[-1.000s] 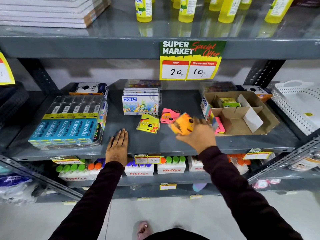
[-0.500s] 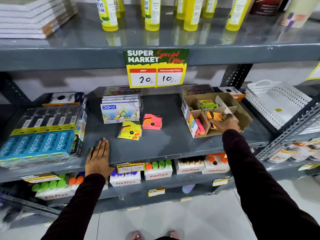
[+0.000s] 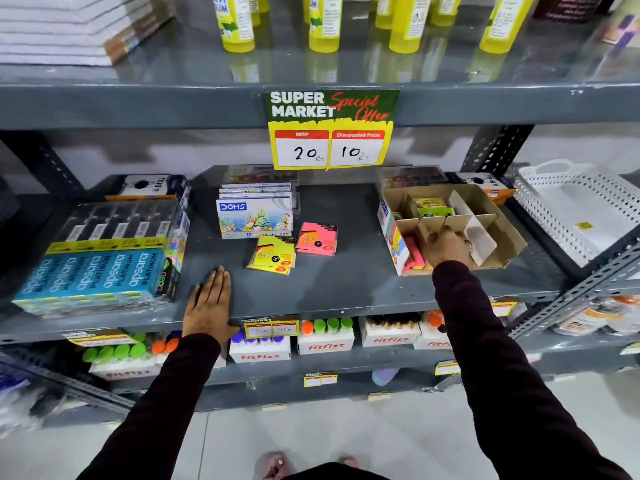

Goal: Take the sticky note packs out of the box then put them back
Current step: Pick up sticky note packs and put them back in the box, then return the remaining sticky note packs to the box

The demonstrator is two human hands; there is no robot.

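Observation:
A divided cardboard box (image 3: pixel 512 237) stands on the right of the grey middle shelf (image 3: pixel 346 285). My right hand (image 3: pixel 447 249) reaches into its front middle compartment, fingers curled down behind a divider; whatever is under them is hidden. Pink sticky note packs (image 3: pixel 414 255) stand in the front left compartment, and a green pack (image 3: pixel 433 208) lies in a back one. Outside the box, a yellow pack (image 3: pixel 273 255) and a pink pack (image 3: pixel 317 239) lie mid-shelf. My left hand (image 3: pixel 209 303) rests flat on the shelf's front edge, holding nothing.
A Doms crayon box stack (image 3: pixel 254 214) sits behind the loose packs. Wrapped Apsara pencil boxes (image 3: pixel 97 268) fill the left end. A white perforated basket (image 3: pixel 581 209) stands at the far right. A price sign (image 3: pixel 330 129) hangs from the shelf above.
My right hand carried an orange pack from mid-shelf to the box and has sunk into the front middle compartment; the orange pack no longer shows. The left hand stayed put.

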